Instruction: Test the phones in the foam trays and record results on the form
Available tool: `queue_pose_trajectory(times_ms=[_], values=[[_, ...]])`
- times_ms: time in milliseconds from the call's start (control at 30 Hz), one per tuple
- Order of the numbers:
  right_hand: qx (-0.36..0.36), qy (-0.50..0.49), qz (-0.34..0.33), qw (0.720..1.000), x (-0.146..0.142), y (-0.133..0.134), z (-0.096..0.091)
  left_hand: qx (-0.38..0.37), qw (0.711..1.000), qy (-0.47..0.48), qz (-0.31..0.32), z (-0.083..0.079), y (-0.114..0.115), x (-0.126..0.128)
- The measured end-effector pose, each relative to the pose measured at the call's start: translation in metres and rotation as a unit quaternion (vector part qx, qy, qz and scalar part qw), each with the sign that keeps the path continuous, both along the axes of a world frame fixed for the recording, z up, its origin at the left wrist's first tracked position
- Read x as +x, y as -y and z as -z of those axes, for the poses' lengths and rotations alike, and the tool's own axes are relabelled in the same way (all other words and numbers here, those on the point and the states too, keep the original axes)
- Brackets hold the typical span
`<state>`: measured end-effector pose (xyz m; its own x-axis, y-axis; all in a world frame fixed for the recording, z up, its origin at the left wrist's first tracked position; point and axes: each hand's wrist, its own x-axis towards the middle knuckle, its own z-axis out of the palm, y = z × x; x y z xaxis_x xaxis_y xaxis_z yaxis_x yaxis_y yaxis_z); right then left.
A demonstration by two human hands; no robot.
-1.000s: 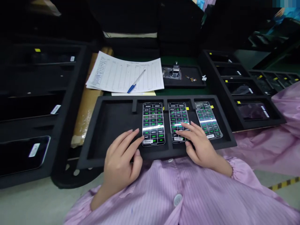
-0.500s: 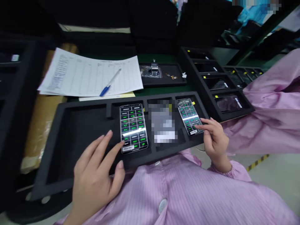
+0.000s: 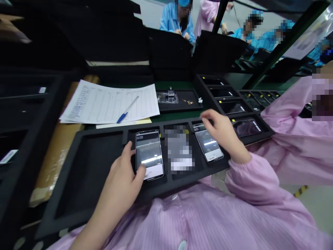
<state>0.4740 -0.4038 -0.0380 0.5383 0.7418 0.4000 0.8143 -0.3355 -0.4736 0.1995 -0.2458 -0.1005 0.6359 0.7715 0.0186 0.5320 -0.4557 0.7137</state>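
Closest is the left hand (image 3: 121,175), its thumb over the bottom left part of the left phone (image 3: 149,149). Its pointer finger sits by that phone's left edge, spread wide from the thumb. That phone lies flat in the second slot from the left of the black foam tray (image 3: 88,166); a light touch looks best, so it won't slide or smudge. The next slot is too blurred to tell what it holds. In the last slot lies the right phone (image 3: 208,146), with the right hand (image 3: 218,130) bent over its top right part. Those fingers are curled in; I can't tell if they hold anything. It seems wise to look at each screen before tapping it. Past the tray, the blue pen (image 3: 127,110) rests on paper sheets (image 3: 104,104).
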Motion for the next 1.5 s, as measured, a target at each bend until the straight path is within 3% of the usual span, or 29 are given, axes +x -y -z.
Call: queue_pose_trajectory(times_ms=[33, 100, 167, 233, 300, 400, 567, 700, 833, 867, 933, 967, 1033, 1133, 1267, 1500], values=[[-0.042, -0.013, 0.020, 0.999, 0.017, -0.023, -0.005, -0.073, 0.996, 0.037, -0.029, -0.003, -0.004, 0.006], [-0.143, -0.038, 0.085, 0.985, 0.051, -0.067, -0.007, -0.227, 0.962, 0.121, -0.094, -0.012, -0.014, 0.015], [-0.178, -0.049, 0.095, 0.978, 0.078, -0.102, 0.001, -0.361, 0.906, 0.176, -0.133, -0.022, -0.025, 0.019], [-0.194, -0.054, 0.088, 0.976, 0.095, -0.123, 0.012, -0.439, 0.865, 0.192, -0.152, -0.030, -0.034, 0.021], [-0.204, -0.056, 0.087, 0.974, 0.103, -0.134, 0.022, -0.462, 0.852, 0.196, -0.149, -0.035, -0.038, 0.023], [-0.213, -0.067, 0.105, 0.969, 0.107, -0.140, 0.030, -0.478, 0.854, 0.184, -0.095, -0.035, -0.033, 0.029], [-0.182, -0.107, 0.128, 0.969, 0.103, -0.142, 0.022, -0.475, 0.867, 0.151, -0.023, -0.033, -0.018, 0.032], [-0.080, -0.152, 0.109, 0.979, 0.078, -0.134, -0.005, -0.454, 0.868, 0.198, -0.030, -0.042, -0.015, 0.024], [0.006, -0.248, -0.005, 0.969, 0.021, -0.101, -0.032, -0.463, 0.834, 0.296, -0.052, -0.055, -0.010, 0.019], [0.026, -0.286, -0.049, 0.957, 0.002, -0.089, -0.035, -0.462, 0.824, 0.321, -0.059, -0.058, -0.007, 0.019], [0.093, -0.445, -0.162, 0.876, -0.036, -0.061, -0.038, -0.457, 0.806, 0.368, -0.074, -0.062, 0.000, 0.022], [0.105, -0.491, -0.183, 0.845, -0.053, -0.048, -0.037, -0.454, 0.798, 0.389, -0.082, -0.064, 0.003, 0.023], [0.126, -0.541, -0.190, 0.810, -0.081, -0.025, -0.032, -0.445, 0.784, 0.423, -0.093, -0.066, 0.011, 0.026], [0.140, -0.587, -0.187, 0.775, -0.107, -0.006, -0.019, -0.439, 0.763, 0.462, -0.109, -0.068, 0.020, 0.030], [0.145, -0.644, -0.192, 0.726, -0.123, -0.001, -0.003, -0.450, 0.741, 0.480, -0.133, -0.068, 0.030, 0.034], [0.156, -0.678, -0.224, 0.683, -0.142, 0.002, 0.002, -0.414, 0.740, 0.517, -0.120, -0.066, 0.043, 0.034]])
